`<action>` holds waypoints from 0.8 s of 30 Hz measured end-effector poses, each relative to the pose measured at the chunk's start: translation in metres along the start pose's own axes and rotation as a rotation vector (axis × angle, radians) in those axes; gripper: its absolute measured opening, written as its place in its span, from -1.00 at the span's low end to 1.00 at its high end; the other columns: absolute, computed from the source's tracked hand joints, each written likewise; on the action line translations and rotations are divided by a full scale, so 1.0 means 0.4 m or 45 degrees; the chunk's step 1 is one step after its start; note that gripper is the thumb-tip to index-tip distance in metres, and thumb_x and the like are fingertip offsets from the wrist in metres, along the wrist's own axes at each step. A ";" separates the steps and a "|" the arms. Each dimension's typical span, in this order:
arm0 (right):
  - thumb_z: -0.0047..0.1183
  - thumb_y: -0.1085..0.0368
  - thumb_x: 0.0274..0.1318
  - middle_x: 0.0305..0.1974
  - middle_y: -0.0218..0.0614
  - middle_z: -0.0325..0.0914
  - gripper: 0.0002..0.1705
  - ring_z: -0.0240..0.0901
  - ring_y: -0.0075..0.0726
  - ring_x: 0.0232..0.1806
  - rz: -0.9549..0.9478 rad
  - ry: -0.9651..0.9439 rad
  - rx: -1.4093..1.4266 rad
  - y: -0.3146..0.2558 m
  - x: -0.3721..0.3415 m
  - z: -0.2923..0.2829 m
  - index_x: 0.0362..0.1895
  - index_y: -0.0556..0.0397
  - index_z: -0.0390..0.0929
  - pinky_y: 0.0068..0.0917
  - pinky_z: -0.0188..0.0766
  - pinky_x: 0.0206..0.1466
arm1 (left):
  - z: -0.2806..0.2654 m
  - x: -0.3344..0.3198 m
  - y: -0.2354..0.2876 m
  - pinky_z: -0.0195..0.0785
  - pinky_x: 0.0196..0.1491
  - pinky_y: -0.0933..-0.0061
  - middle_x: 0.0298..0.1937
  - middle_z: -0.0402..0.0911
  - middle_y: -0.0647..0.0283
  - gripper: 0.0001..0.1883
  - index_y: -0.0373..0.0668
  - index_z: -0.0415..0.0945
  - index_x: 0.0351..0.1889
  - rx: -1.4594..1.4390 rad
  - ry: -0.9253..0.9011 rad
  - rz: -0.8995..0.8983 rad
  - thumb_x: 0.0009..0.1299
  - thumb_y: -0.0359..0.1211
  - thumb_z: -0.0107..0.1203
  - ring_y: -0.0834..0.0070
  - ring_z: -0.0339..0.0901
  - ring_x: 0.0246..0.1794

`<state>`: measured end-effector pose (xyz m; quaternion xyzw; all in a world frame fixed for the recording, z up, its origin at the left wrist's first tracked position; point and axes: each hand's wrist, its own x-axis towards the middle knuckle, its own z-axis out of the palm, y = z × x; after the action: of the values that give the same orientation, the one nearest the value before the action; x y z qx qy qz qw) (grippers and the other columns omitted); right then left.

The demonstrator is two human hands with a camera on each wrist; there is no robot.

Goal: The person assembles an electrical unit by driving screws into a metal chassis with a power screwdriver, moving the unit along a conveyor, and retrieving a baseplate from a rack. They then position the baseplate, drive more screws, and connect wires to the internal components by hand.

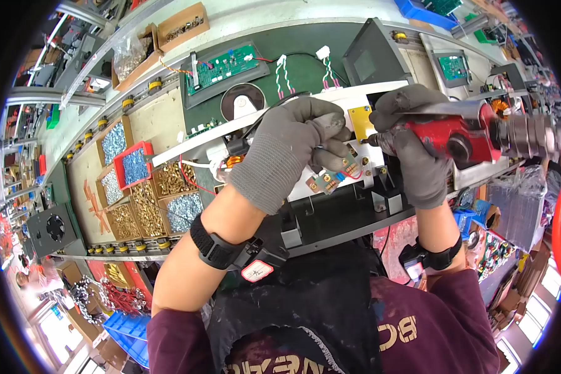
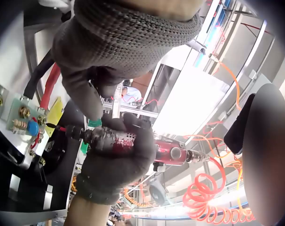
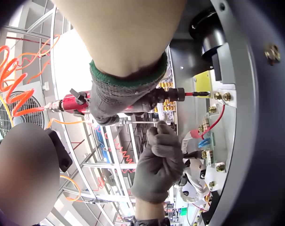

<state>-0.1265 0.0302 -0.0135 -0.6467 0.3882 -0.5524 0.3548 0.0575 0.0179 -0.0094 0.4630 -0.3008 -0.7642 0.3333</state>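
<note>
Both hands wear grey gloves. The right hand (image 1: pixel 417 143) grips a red air screwdriver (image 1: pixel 458 138) lying sideways; in the right wrist view its dark bit (image 3: pixel 199 94) points at the yellow plate (image 3: pixel 202 81). That yellow plate (image 1: pixel 359 123) sits on a white metal panel with brass-coloured screws. The left hand (image 1: pixel 287 146) is just left of the bit, fingers curled, thumb against them; a small glint of metal shows at its fingertips (image 2: pixel 88 101), mostly hidden. Below it, a small circuit board (image 1: pixel 326 182) with a blue component and a red wire is fixed to the panel.
Left of the panel stand boxes of brass screws (image 1: pixel 146 212) and a red tray (image 1: pixel 133 165) of small fasteners. Behind lie a green circuit board (image 1: pixel 224 65), white connectors on wires (image 1: pixel 323 53) and an upright grey plate (image 1: pixel 374 53). A coiled red hose (image 2: pixel 203 197) trails from the screwdriver.
</note>
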 end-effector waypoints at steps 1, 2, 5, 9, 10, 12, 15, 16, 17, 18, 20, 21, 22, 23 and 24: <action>0.06 0.35 -0.03 -0.38 -0.18 0.44 -0.66 0.44 -0.32 -0.41 0.041 0.032 0.023 -0.005 -0.002 -0.007 -0.12 0.12 0.34 -0.39 0.45 -0.29 | 0.001 0.003 -0.004 0.48 -0.48 0.62 -0.32 0.57 0.13 -0.77 -0.36 0.42 -0.09 0.010 -0.005 0.001 0.41 -0.37 0.01 0.54 0.55 -0.51; 0.07 0.34 -0.04 -0.38 -0.18 0.45 -0.63 0.44 -0.31 -0.41 0.079 0.064 0.045 -0.010 -0.002 -0.016 -0.09 0.12 0.36 -0.36 0.46 -0.28 | 0.005 0.006 -0.002 0.45 -0.52 0.63 -0.38 0.57 0.17 -0.76 -0.34 0.44 -0.13 0.029 0.007 -0.032 0.39 -0.33 0.05 0.57 0.52 -0.56; 0.06 0.25 -0.02 -0.39 -0.21 0.44 -0.58 0.43 -0.28 -0.41 -0.177 0.073 0.406 -0.055 0.027 -0.031 -0.04 0.11 0.37 -0.27 0.45 -0.19 | 0.032 0.017 -0.001 0.30 -0.65 0.68 -0.53 0.50 0.30 -0.69 -0.28 0.46 -0.24 0.050 0.079 -0.066 0.34 -0.19 0.13 0.67 0.39 -0.69; 0.04 0.16 0.01 -0.42 -0.28 0.35 -0.59 0.33 -0.35 -0.50 -0.316 -0.072 0.340 -0.063 0.046 -0.085 -0.06 0.05 0.36 -0.29 0.37 -0.33 | 0.045 0.026 -0.021 0.08 -0.72 0.71 -0.59 0.39 0.39 -0.60 -0.23 0.45 -0.30 0.025 0.054 -0.204 0.36 -0.03 0.06 0.73 0.25 -0.72; 0.03 0.17 0.02 -0.42 -0.29 0.34 -0.60 0.33 -0.36 -0.51 -0.328 -0.065 0.344 -0.065 0.044 -0.088 -0.05 0.05 0.36 -0.30 0.37 -0.34 | 0.044 0.030 -0.028 0.08 -0.76 0.67 -0.61 0.39 0.38 -0.59 -0.25 0.44 -0.32 -0.087 -0.010 -0.241 0.36 -0.03 0.07 0.72 0.24 -0.76; 0.03 0.17 0.04 -0.42 -0.29 0.33 -0.61 0.31 -0.37 -0.53 -0.350 -0.054 0.358 -0.070 0.037 -0.089 -0.05 0.03 0.34 -0.31 0.36 -0.38 | 0.057 0.029 -0.027 0.00 -0.83 0.67 -0.66 0.35 0.40 -0.59 -0.25 0.42 -0.34 -0.233 -0.026 -0.341 0.36 -0.03 0.07 0.73 0.18 -0.82; 0.02 0.17 0.06 -0.42 -0.30 0.30 -0.62 0.30 -0.38 -0.55 -0.374 -0.046 0.387 -0.076 0.022 -0.080 -0.04 0.01 0.32 -0.33 0.35 -0.44 | 0.074 0.020 -0.017 -0.04 -0.84 0.69 -0.67 0.33 0.41 -0.60 -0.23 0.41 -0.36 -0.211 0.017 -0.402 0.35 -0.03 0.08 0.74 0.15 -0.83; 0.02 0.17 0.07 -0.42 -0.30 0.29 -0.62 0.29 -0.39 -0.56 -0.381 -0.047 0.398 -0.078 0.018 -0.076 -0.04 0.00 0.31 -0.34 0.35 -0.46 | 0.073 0.022 -0.021 -0.04 -0.84 0.69 -0.67 0.33 0.41 -0.60 -0.23 0.41 -0.36 -0.212 0.017 -0.403 0.35 -0.03 0.08 0.74 0.15 -0.83; 0.02 0.17 0.08 -0.42 -0.30 0.29 -0.62 0.29 -0.39 -0.57 -0.389 -0.049 0.409 -0.081 0.015 -0.070 -0.04 0.00 0.30 -0.34 0.34 -0.48 | 0.071 0.027 -0.028 -0.04 -0.83 0.70 -0.69 0.30 0.43 -0.58 -0.21 0.41 -0.36 -0.221 -0.013 -0.404 0.35 0.00 0.06 0.73 0.12 -0.85; 0.02 0.17 0.08 -0.42 -0.31 0.28 -0.62 0.28 -0.40 -0.58 -0.398 -0.052 0.422 -0.082 0.013 -0.064 -0.04 -0.01 0.30 -0.35 0.34 -0.50 | 0.071 0.031 -0.030 -0.04 -0.82 0.70 -0.71 0.27 0.44 -0.57 -0.20 0.41 -0.35 -0.229 -0.041 -0.404 0.35 0.02 0.05 0.73 0.09 -0.87; 0.02 0.17 0.10 -0.42 -0.31 0.26 -0.63 0.27 -0.41 -0.60 -0.417 -0.056 0.446 -0.085 0.011 -0.051 -0.03 -0.02 0.28 -0.37 0.33 -0.54 | 0.075 0.039 -0.024 -0.05 -0.83 0.71 -0.71 0.27 0.44 -0.57 -0.19 0.41 -0.37 -0.210 -0.001 -0.473 0.35 0.03 0.04 0.73 0.10 -0.87; 0.01 0.17 0.11 -0.42 -0.31 0.25 -0.63 0.26 -0.41 -0.61 -0.425 -0.057 0.458 -0.087 0.010 -0.044 -0.03 -0.03 0.27 -0.37 0.33 -0.56 | 0.080 0.041 -0.021 -0.06 -0.84 0.71 -0.71 0.28 0.44 -0.56 -0.19 0.40 -0.38 -0.190 0.037 -0.544 0.35 0.04 0.03 0.73 0.11 -0.87; 0.01 0.17 0.11 -0.42 -0.32 0.24 -0.64 0.26 -0.42 -0.62 -0.432 -0.059 0.469 -0.088 0.010 -0.036 -0.03 -0.04 0.27 -0.38 0.33 -0.58 | 0.087 0.042 -0.018 -0.06 -0.84 0.71 -0.71 0.28 0.44 -0.56 -0.19 0.40 -0.38 -0.192 0.038 -0.545 0.35 0.04 0.03 0.73 0.11 -0.87; 0.01 0.17 0.12 -0.42 -0.32 0.24 -0.64 0.25 -0.42 -0.62 -0.440 -0.062 0.479 -0.089 0.011 -0.030 -0.03 -0.04 0.26 -0.39 0.32 -0.60 | 0.096 0.044 -0.015 -0.06 -0.84 0.71 -0.72 0.28 0.45 -0.56 -0.18 0.39 -0.40 -0.184 0.053 -0.606 0.36 0.04 0.01 0.73 0.10 -0.87; 0.01 0.18 0.13 -0.42 -0.32 0.23 -0.64 0.25 -0.43 -0.63 -0.445 -0.064 0.490 -0.090 0.014 -0.021 -0.03 -0.05 0.25 -0.39 0.32 -0.62 | 0.101 0.045 -0.015 -0.06 -0.85 0.71 -0.73 0.27 0.45 -0.57 -0.17 0.38 -0.41 -0.177 0.067 -0.670 0.37 0.04 0.00 0.73 0.09 -0.88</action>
<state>-0.1305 0.0409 0.0220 -0.6381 0.1496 -0.6528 0.3799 0.0131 0.0134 -0.0075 0.5209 -0.1085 -0.8311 0.1619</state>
